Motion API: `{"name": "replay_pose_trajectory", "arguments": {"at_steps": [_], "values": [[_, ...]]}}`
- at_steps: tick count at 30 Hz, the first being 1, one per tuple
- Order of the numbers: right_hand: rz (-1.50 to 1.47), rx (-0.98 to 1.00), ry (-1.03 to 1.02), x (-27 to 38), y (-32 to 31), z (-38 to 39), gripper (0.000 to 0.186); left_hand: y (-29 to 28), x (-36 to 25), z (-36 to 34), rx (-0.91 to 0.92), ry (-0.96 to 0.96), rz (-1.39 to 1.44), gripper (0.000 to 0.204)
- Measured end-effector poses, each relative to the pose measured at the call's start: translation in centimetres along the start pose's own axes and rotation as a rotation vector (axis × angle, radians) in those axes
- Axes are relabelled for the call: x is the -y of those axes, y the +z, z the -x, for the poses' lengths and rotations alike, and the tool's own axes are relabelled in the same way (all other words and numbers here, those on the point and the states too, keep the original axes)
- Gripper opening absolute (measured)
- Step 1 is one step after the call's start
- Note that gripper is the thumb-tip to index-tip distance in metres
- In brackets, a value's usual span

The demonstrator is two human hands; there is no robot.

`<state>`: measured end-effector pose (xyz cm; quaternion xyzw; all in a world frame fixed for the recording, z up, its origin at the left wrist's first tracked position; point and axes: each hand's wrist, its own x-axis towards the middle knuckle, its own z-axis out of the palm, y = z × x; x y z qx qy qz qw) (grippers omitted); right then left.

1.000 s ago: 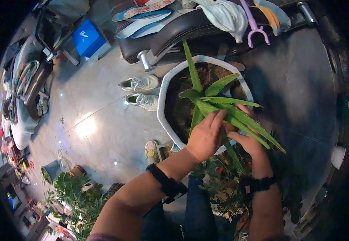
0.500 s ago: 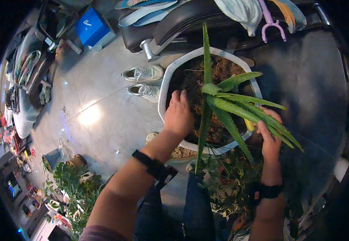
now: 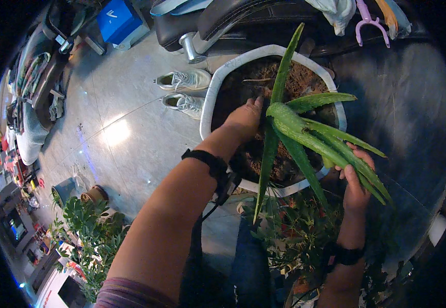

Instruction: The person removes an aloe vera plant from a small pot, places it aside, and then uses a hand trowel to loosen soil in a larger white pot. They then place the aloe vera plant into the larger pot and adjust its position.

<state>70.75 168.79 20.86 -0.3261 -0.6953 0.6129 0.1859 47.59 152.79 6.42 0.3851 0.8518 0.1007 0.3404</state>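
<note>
A large aloe plant [image 3: 292, 123] leans over a white octagonal pot [image 3: 211, 97], its long toothed leaves spreading upward, downward and to the right. My right hand [image 3: 357, 177] is closed around the lower right leaves just outside the rim, with the thumb in front. Inside the pot, my left hand [image 3: 244, 120] presses its fingers toward the brown soil [image 3: 305, 77], left of the plant's middle. Those fingertips are bent down and partly hidden, so what they pinch, if anything, does not show. A yellowish piece [image 3: 327, 162] shows beneath the leaves near my right fingers.
Pale sneakers [image 3: 184, 80] stand left of the pot on the grey tiled floor. Behind the pot is a dark leather chair [image 3: 243, 25] with cloths and a pink forked stick [image 3: 369, 23]. Leafy plants [image 3: 295, 231] grow close in front; a blue box [image 3: 120, 23] lies far left.
My left hand has moved right and slightly farther into the pot, closer to the aloe's middle. The aloe and my right hand have shifted a little to the right in view.
</note>
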Motion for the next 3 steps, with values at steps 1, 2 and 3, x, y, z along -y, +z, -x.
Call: {"name": "replay_pose_trajectory", "arguments": {"at_steps": [1,2,3], "values": [[-0.029,0.007,0.005,0.0,0.0,0.0,0.037,-0.3,-0.6,0.6,0.028,0.078,-0.049,0.077],[0.034,0.009,0.003,0.1,0.0,0.0,0.038,-0.9,-0.8,1.2,0.019,-0.023,0.051,0.081],[0.072,0.015,-0.003,0.1,0.0,-0.1,0.040,-1.9,-0.8,1.7,0.030,-0.127,0.152,0.086]]}}
